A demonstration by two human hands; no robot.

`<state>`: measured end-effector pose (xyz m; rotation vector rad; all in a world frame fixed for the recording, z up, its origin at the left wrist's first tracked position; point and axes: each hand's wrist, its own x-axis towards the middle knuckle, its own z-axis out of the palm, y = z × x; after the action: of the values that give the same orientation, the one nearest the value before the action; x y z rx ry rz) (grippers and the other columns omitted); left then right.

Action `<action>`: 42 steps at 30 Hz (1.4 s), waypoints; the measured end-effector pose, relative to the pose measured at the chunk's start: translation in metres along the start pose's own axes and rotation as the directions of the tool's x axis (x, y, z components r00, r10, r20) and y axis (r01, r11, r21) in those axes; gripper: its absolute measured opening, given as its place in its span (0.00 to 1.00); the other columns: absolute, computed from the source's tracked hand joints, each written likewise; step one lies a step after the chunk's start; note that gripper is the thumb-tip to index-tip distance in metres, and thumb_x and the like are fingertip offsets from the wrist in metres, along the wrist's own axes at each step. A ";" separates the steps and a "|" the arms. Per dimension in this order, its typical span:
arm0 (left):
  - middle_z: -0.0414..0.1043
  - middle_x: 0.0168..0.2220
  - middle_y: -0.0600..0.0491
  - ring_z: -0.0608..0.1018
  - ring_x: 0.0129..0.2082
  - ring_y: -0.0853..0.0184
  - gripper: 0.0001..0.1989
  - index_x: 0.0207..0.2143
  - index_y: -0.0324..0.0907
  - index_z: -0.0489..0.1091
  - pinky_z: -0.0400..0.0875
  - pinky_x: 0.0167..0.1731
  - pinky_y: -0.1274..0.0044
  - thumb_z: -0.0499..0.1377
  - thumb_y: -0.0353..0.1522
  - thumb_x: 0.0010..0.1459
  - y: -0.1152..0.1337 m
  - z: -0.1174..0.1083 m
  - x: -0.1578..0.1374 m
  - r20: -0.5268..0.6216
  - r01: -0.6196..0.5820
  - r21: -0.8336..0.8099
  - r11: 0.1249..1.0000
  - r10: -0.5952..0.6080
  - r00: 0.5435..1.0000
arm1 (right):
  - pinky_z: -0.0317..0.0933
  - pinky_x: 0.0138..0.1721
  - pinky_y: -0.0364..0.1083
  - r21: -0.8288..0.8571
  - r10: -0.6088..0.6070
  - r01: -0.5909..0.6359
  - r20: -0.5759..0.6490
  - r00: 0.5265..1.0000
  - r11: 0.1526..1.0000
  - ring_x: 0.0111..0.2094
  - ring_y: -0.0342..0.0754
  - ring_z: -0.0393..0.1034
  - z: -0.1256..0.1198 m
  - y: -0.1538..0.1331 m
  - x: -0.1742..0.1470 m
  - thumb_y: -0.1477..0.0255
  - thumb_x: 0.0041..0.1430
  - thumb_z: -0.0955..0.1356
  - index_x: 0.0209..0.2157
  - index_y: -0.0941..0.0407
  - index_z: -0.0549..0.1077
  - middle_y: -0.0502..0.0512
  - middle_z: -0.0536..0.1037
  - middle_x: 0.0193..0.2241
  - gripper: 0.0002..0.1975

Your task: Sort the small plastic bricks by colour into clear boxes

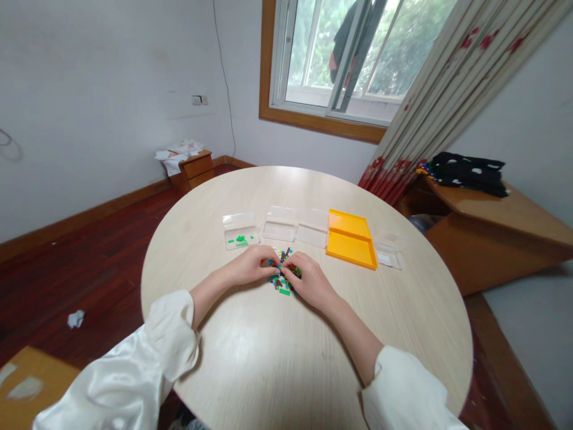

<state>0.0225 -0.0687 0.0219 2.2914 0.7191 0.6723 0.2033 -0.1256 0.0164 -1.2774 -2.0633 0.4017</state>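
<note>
Multicoloured bits (277,282): loose pile, just below frame centre | left hand (255,263), right hand (312,279): at pile, nearly together, grip unclear | green pieces (241,239): clear box (249,231), left of centre | judged best: spread thin, pinch singly

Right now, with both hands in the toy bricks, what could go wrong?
The small toy bricks lie loose between the left hand and right hand, so a quick sweep might scatter them across the round table.

The left hand is also close to the open clear box with green pieces inside. A bump could perhaps shift the box or spill them.
</note>
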 end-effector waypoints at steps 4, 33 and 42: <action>0.68 0.23 0.56 0.66 0.24 0.73 0.07 0.28 0.38 0.72 0.59 0.26 0.81 0.59 0.33 0.53 0.004 -0.001 0.000 -0.020 0.033 -0.020 0.999 -0.033 0.999 | 0.60 0.36 0.45 0.039 0.014 -0.013 -0.033 0.999 0.999 0.34 0.46 0.66 0.001 -0.002 0.001 0.77 0.56 0.65 0.28 0.55 0.69 0.52 0.72 0.28 0.04; 0.75 0.35 0.47 0.74 0.36 0.61 0.08 0.32 0.39 0.71 0.66 0.37 0.73 0.52 0.28 0.51 -0.036 -0.038 -0.005 -0.540 0.511 0.328 0.795 -0.286 0.791 | 0.59 0.41 0.47 0.025 -0.153 0.151 0.173 0.973 0.988 0.35 0.46 0.65 -0.002 0.003 -0.007 0.87 0.50 0.62 0.22 0.57 0.72 0.52 0.72 0.29 0.13; 0.75 0.36 0.46 0.75 0.37 0.58 0.10 0.32 0.40 0.73 0.67 0.37 0.71 0.52 0.26 0.51 -0.043 -0.041 -0.007 -0.557 0.595 0.404 0.695 -0.329 0.762 | 0.60 0.41 0.47 0.044 -0.165 0.160 0.149 0.975 0.986 0.36 0.46 0.66 -0.002 0.001 -0.007 0.83 0.51 0.64 0.27 0.56 0.73 0.54 0.74 0.29 0.09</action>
<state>-0.0215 -0.0287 0.0172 2.2803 1.8976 0.8112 0.2071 -0.1312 0.0146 -1.0784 -2.2616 0.4679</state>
